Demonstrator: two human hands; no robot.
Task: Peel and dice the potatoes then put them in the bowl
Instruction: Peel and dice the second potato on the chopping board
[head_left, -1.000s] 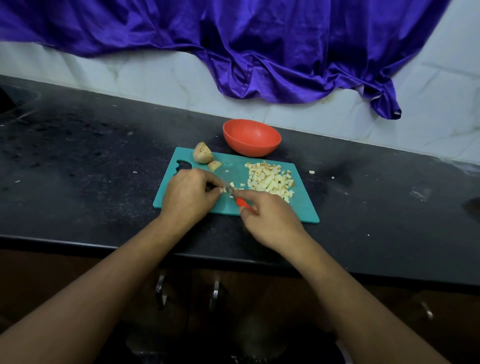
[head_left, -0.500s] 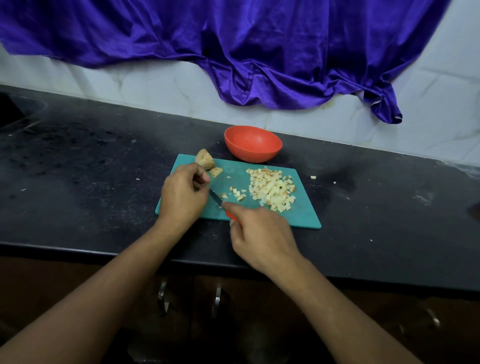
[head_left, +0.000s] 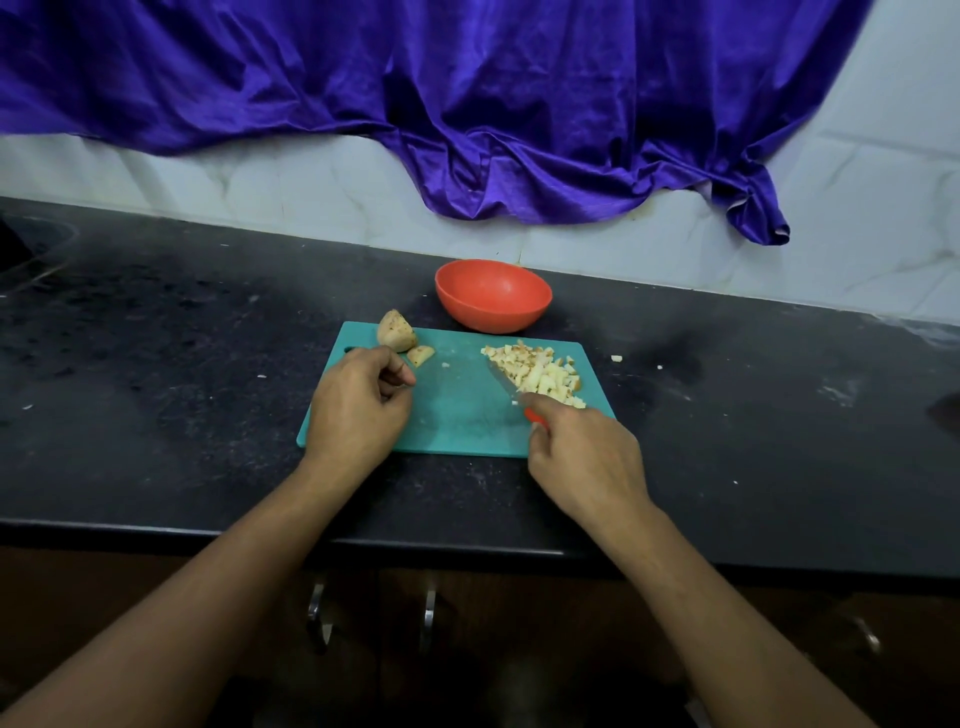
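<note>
A teal cutting board (head_left: 457, 415) lies on the black counter. A pile of diced potato (head_left: 540, 371) sits on its right half. A potato chunk with skin (head_left: 396, 331) and a smaller piece (head_left: 421, 355) lie at its far left corner. My right hand (head_left: 584, 457) grips a red-handled knife (head_left: 506, 384), whose blade lies against the left side of the pile. My left hand (head_left: 358, 405) rests on the board's left part with fingers curled, holding nothing that I can see. The orange bowl (head_left: 493, 296) stands behind the board with nothing in it.
A purple cloth (head_left: 467, 104) hangs over the white tiled wall behind the counter. A few potato bits (head_left: 616, 358) lie on the counter right of the board. Cabinet handles (head_left: 428, 618) show below the counter's front edge.
My right hand swept the knife to the right, pushing the small loose dice into the main pile. My left hand stayed on the board's left part.
</note>
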